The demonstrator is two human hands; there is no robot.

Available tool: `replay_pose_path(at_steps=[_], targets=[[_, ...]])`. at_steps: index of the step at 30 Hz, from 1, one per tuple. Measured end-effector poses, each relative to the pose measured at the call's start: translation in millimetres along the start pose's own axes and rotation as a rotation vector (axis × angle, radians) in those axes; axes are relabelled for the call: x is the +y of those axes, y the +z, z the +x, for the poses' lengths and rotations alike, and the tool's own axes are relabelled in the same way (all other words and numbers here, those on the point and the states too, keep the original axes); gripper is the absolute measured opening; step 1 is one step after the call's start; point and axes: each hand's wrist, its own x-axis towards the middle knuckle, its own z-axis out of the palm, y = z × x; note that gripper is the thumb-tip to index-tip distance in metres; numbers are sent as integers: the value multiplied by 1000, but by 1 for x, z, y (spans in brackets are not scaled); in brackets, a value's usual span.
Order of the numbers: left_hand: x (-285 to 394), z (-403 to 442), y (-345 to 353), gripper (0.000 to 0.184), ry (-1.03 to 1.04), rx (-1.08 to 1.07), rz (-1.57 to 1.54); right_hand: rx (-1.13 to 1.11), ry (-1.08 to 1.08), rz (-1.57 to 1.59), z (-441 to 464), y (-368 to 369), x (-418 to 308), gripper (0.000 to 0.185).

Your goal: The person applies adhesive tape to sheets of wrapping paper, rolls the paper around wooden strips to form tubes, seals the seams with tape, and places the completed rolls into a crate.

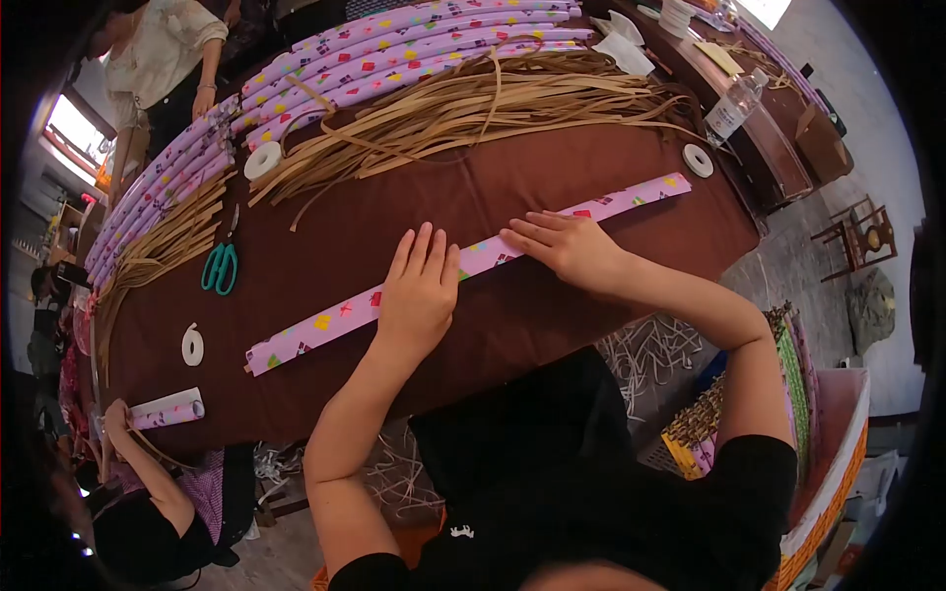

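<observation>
A long, narrow roll of pink patterned paper point(320, 331) lies slantwise across the brown cloth-covered table in the head view. My left hand point(420, 294) rests flat on its middle, fingers stretched out. Further right along the same paper, my right hand point(572, 248) presses down with its fingers extended. A small end of something tan shows at the paper's lower left tip; whatever else is inside is hidden. Teal-handled scissors point(220, 266) lie to the left, with a white tape roll point(192, 345) below them.
Brown flat strips point(424, 113) and pink wrapped lengths point(404, 44) are piled along the far side. More tape rolls lie near the strips point(263, 161) and at right point(698, 161). A plastic bottle point(734, 106) stands at the right. Co-workers are at upper left and lower left, one handling pink paper point(168, 412).
</observation>
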Motion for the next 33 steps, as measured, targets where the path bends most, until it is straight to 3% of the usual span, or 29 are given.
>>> replay_pose_path(at_steps=[7,17,33], targets=[[5,-4,12,58,-5,-76,-53,31,10,-65,-9,8,-8,49],[4,-1,11,59,-30,-129,-88,113,36,-53,-13,22,-6,47],[0,1,11,61,-63,-119,-99,-57,97,-23,-7,18,-6,52]])
